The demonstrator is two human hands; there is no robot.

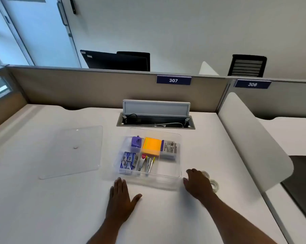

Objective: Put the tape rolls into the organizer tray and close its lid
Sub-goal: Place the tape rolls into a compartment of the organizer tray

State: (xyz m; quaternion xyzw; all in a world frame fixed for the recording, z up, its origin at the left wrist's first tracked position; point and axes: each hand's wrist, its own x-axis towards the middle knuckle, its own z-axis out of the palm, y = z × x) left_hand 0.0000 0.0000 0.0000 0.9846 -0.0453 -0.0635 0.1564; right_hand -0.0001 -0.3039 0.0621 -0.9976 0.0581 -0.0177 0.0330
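Tape rolls [212, 182]: two, clear, lay at lower right of the frame on the desk [43, 199], partly hidden behind the right hand.
Tray [179, 173]: one, clear, at centre; compartments held an orange pad [152, 144], a purple item, blue packets and a stapler (small, hard to read).
Lid [73, 150]: one, clear, flat at centre left, well apart from the tray.
Left hand [121, 198]: flat on the desk, fingers spread, holding nothing.
Right hand [198, 184]: over the rolls; grip cannot be told.
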